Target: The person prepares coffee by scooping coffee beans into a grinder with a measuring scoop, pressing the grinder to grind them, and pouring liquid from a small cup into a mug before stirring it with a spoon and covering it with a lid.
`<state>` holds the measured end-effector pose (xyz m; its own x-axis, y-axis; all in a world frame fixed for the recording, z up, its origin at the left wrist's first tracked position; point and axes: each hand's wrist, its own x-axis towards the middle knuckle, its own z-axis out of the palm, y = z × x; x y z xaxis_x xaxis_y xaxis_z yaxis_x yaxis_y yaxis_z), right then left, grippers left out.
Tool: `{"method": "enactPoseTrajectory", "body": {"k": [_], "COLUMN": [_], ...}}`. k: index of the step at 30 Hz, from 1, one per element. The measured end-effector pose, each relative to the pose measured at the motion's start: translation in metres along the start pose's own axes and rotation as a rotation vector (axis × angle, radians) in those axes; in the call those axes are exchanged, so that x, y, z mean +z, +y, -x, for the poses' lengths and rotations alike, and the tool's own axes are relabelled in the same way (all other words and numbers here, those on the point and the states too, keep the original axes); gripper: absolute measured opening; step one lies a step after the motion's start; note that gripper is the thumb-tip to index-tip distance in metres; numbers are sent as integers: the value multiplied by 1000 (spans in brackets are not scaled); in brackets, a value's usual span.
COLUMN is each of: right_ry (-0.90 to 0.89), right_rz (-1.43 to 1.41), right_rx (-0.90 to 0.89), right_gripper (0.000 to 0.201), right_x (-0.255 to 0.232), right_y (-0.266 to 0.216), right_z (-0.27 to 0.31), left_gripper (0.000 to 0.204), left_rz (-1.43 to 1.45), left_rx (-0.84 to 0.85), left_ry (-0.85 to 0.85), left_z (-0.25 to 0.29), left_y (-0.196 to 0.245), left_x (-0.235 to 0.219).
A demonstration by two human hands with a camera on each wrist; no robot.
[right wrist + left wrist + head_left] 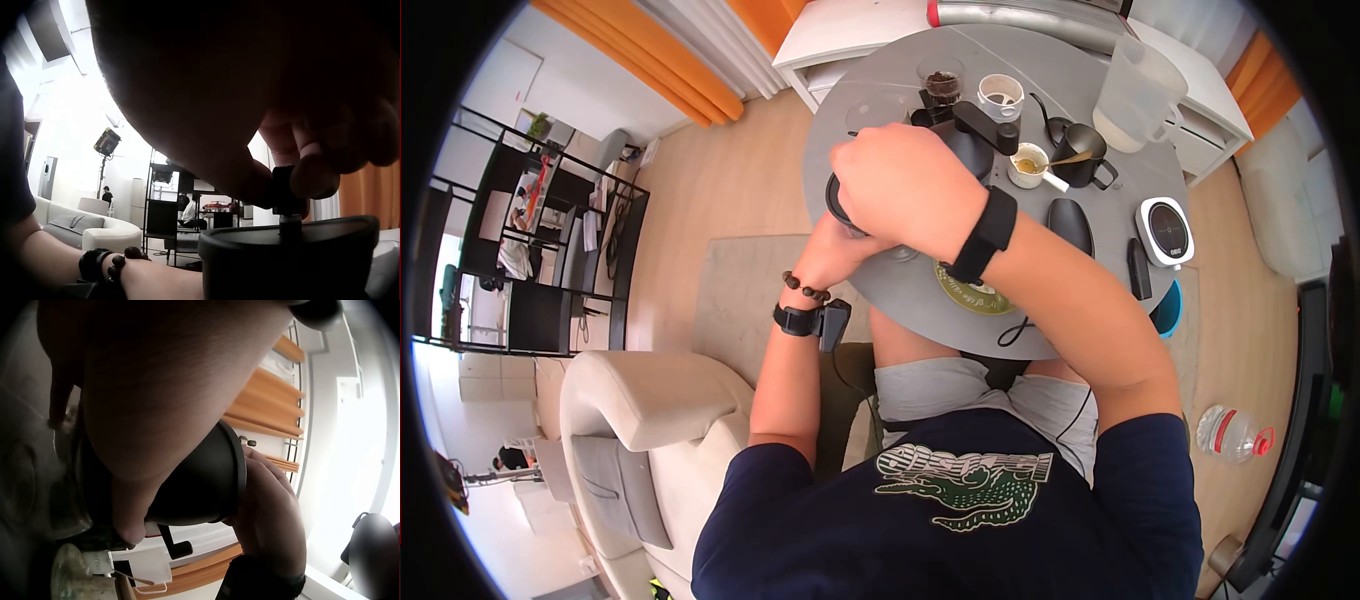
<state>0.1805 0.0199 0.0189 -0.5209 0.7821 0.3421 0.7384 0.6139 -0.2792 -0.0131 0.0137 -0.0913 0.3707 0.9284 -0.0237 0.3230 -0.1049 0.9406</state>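
Note:
My left hand (pixel 840 250) grips a black cup-shaped body (pixel 206 481), which looks like part of a hand coffee grinder, near the left edge of the table. Above its rim, my right hand (pixel 910 190) pinches a small dark knob (pixel 284 187) on the shaft rising from the middle of the opening. In the head view the right hand hides most of the cup. Just beyond the hands, a black crank handle (pixel 985 125) sits over a dark rounded part on the table.
On the grey round table (pixel 1020 325) stand a glass of dark coffee (pixel 943 87), a white cup (pixel 1000 97), a small white pot (pixel 1030 165), a black mug (pixel 1082 155), a clear pitcher (pixel 1138 95) and a white scale (pixel 1166 232). A green disc (pixel 975 292) lies near the front edge.

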Motion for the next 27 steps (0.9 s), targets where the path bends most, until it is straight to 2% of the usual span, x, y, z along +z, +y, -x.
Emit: {"method": "enactPoseTrajectory", "body": {"k": [3,5,7,8,9,11,13,14,17,19,21,23,24,26,27], "right_ry": [40,46,-4,-2,-67,-130,-178,-174,-168,-307,-282,-258,-234,-211,-290], "right_rz": [18,20,64,68,68,71,57,59,-44,79,42,5,-17,-39,-16], "right_rx": [17,21,-82,-78,-120,-158,-234,-234,-210,-142,-176,-206,-212,-219,-139], "right_gripper": [18,18,20,20,19,18,17,17,19,22,23,24,25,26,25], "right_x": [8,6,1,-2,-7,-12,-14,-16,-24,-29,-33,-35,-35,-38,-46], "right_y": [-1,0,10,14,18,26,32,33,31,31,32,32,31,27,20], "right_z": [1,1,-1,-1,-2,-1,0,1,0,-5,-6,-6,-6,-5,-5], "left_gripper": [69,70,71,73,73,78,80,82,84,80,75,95,95,103,103], "left_rz": [-44,-73,-82,-87,-87,-70,23,119,184,138,93,43,43,-51,-50], "left_rx": [11,-67,-66,-68,-63,10,61,107,99,111,123,66,67,103,103], "left_ry": [13,31,11,-6,-10,-62,-30,5,0,-10,-20,-18,-20,82,83], "left_z": [-3,-2,-1,0,0,-1,-5,-5,-6,-6,-6,-5,-5,-3,-4], "left_y": [-5,-2,1,2,1,-5,-20,-28,-27,-23,-16,-6,-4,-3,-5], "left_x": [0,1,0,1,2,0,0,-1,-1,-2,-2,1,4,10,9]}}
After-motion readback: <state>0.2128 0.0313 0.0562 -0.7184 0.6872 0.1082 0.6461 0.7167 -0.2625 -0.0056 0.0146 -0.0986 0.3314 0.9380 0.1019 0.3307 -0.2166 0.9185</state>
